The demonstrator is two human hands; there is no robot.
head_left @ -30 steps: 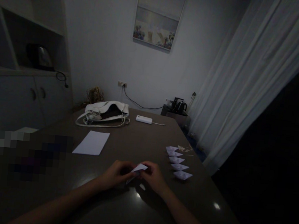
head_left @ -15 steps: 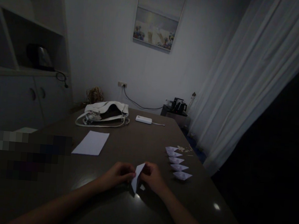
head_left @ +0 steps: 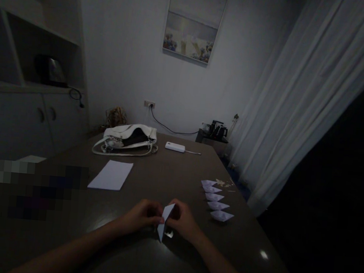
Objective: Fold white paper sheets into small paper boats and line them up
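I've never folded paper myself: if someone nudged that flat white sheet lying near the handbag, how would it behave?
The flat white sheet would probably slide easily, since the table looks smooth and glossy. It lies thin and flat, so it is likely very light and would flop if lifted by one edge. The folded paper held between both hands suggests it creases readily.

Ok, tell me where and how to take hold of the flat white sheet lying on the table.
Take the white sheet by its near right corner, coming in from the right. It lies flat on the table, so a fingertip probably has to lift that edge first; that corner is nearest both hands and nothing lies on it.
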